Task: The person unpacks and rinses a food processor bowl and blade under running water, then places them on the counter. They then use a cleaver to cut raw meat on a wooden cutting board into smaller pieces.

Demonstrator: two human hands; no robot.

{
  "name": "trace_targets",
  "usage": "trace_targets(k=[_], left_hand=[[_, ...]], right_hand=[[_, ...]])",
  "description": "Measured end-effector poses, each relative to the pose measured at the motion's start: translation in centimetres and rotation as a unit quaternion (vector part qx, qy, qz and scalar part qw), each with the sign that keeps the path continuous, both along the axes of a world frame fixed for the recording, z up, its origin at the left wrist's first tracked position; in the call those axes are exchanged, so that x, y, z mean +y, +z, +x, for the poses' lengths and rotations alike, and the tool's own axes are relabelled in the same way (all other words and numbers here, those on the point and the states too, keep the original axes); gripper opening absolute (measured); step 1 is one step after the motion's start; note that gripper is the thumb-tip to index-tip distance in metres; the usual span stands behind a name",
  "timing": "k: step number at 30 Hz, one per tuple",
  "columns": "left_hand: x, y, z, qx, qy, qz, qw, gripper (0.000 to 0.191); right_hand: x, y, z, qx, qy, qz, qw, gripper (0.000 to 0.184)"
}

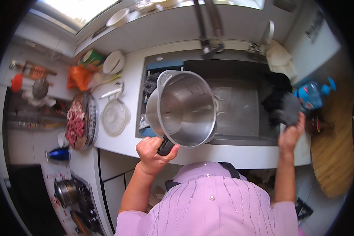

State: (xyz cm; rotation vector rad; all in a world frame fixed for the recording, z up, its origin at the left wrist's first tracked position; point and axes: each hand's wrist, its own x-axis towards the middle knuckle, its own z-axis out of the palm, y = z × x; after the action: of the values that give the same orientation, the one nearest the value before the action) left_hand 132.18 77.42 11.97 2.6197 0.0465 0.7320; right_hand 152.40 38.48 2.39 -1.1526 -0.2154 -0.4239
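My left hand [153,153] grips the black handle [166,146] of a large stainless steel pot [191,109]. The pot is tipped so that its mouth faces me, and its inside looks bare with markings on the wall. It is held above the left part of a grey sink [239,103]. At the sink's right end, my right hand [292,134] holds a grey cloth or pad [291,109], blurred. Just beyond lies a black cloth [278,84] over the sink's edge.
A faucet [208,48] rises behind the sink. To the right stand a blue pump bottle [311,94] and a round wooden board [333,147]. Leftward are a clear lid [115,116], a container of raw meat pieces [76,124], an orange bag [79,77] and a stove pot [66,191].
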Motion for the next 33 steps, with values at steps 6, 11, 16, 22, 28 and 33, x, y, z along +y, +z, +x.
trace_targets(k=[6,11,16,22,28,33], left_hand=[[0.5,-0.1,-5.6,-0.006,0.136,-0.441,0.887,0.028],[0.5,-0.7,-9.1,-0.061,0.118,-0.49,0.862,0.032],[0.1,-0.1,-15.1,-0.122,0.141,-0.516,0.836,0.032],[-1.5,-1.0,-27.7,-0.207,0.226,-0.482,0.821,0.018],[-4.8,-3.5,-45.0,-0.252,0.329,-0.541,0.731,0.016],[-9.4,-4.5,-55.1,-0.342,0.462,-0.506,0.643,0.018]], right_hand=[[-9.4,-1.5,0.0,0.075,-0.196,-0.731,0.649,0.031],[-1.8,-2.2,-2.0,0.088,-0.011,-0.527,0.845,0.032],[7.6,-2.7,-7.0,0.168,0.209,-0.404,0.875,0.024],[17.0,-2.4,-16.8,0.077,0.379,-0.418,0.822,0.016],[25.9,-4.3,-30.7,0.085,0.595,-0.382,0.702,0.014],[33.1,-4.0,-39.4,-0.047,0.694,-0.48,0.534,0.011]])
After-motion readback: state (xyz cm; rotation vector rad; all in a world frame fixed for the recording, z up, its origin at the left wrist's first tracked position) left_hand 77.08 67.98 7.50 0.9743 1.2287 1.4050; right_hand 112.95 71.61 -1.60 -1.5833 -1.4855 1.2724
